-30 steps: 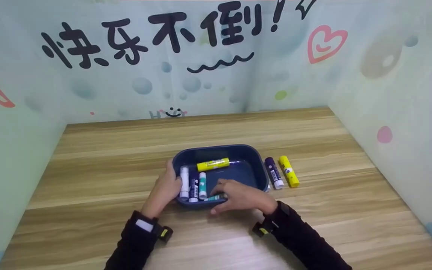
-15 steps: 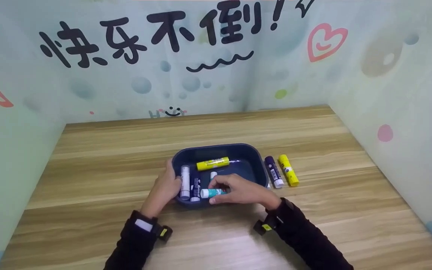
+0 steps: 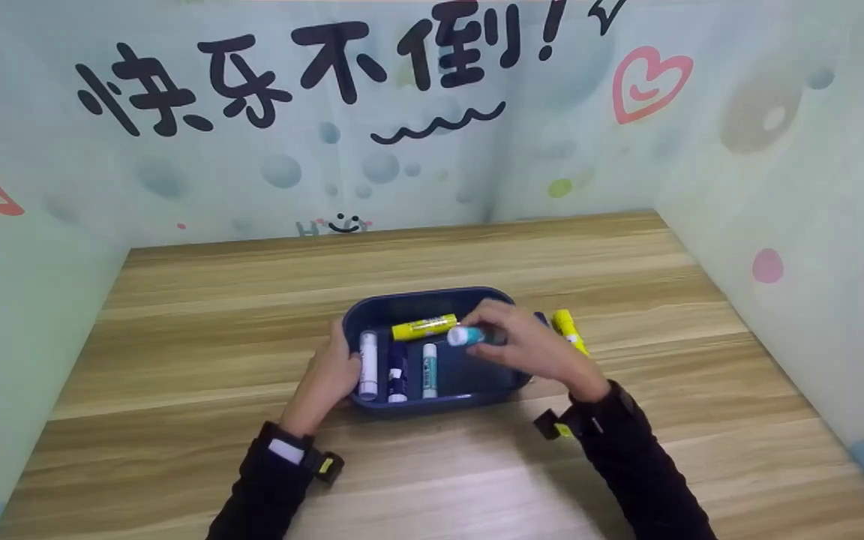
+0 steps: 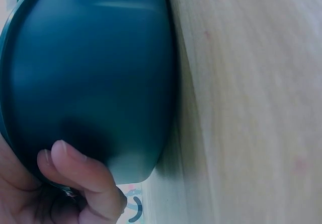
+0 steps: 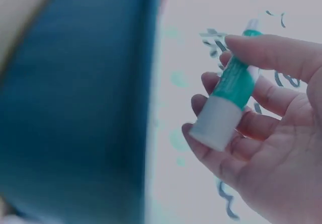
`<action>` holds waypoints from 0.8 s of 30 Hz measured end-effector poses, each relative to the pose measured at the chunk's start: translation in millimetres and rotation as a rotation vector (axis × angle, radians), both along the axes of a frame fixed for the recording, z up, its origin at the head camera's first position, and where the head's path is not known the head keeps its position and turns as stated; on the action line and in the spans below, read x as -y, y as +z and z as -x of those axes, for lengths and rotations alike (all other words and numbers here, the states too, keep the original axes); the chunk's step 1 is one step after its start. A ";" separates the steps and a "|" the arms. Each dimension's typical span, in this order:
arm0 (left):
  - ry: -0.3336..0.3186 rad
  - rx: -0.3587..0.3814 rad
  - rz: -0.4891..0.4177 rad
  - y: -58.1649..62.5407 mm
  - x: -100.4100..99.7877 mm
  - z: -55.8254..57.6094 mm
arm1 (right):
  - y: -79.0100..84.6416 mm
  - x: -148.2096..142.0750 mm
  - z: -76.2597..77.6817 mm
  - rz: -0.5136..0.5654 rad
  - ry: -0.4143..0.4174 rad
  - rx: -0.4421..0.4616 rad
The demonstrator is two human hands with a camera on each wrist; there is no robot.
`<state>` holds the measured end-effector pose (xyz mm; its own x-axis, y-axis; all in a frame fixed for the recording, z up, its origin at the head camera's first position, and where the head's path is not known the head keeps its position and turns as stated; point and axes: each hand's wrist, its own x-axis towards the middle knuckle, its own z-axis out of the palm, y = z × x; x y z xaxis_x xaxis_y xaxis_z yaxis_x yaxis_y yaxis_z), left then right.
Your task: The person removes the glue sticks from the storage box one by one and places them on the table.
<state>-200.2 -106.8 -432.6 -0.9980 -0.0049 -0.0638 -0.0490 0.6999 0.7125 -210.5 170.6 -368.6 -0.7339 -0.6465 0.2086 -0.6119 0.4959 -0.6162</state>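
Left hand (image 3: 331, 376): grip clamped on the blue bin (image 3: 481, 371), left end
Bin contents: white tube (image 3: 368, 365), purple tube (image 3: 397, 373), yellow tube (image 3: 424, 328), teal tube (image 3: 430, 371)
Right hand (image 3: 528, 345): grip pinching green-and-white tube (image 3: 465, 335) above bin
Desk (image 3: 702, 405): second yellow tube (image 3: 568, 327), partly hidden

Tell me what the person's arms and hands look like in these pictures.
The left hand and right hand are bare, without gloves. Long black sleeves cover the forearms down to the wrists. A small black box with a yellow mark sits at each wrist, and the left cuff carries a white patch.
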 end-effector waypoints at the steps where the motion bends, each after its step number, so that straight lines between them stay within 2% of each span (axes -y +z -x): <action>1: -0.002 -0.003 0.003 0.2 0.0 -0.3 | 2.7 -4.8 1.2 0.013 -0.027 -0.004; 4: -0.005 0.006 0.008 0.5 0.0 -0.3 | 9.9 -19.6 5.5 0.047 -0.108 -0.049; 8: -0.006 0.012 0.013 0.1 -0.4 0.6 | 16.6 -40.0 12.0 0.057 -0.267 -0.103; 11: -0.003 0.008 0.017 -0.5 -0.8 1.6 | 19.0 -56.0 17.9 0.025 -0.394 -0.093; 18: -0.003 0.030 0.000 0.4 -1.0 2.2 | 16.3 -94.7 27.2 -0.166 -0.626 0.102; 24: -0.015 0.045 -0.001 1.0 -0.4 1.7 | 0.5 -114.5 36.9 -0.312 -0.698 0.248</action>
<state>-201.9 -106.4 -431.6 -0.9940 0.0100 -0.1090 -0.0709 0.7001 0.7106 -247.4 285.2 -368.1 -0.9915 -0.0231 -0.1280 0.0392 0.8851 -0.4637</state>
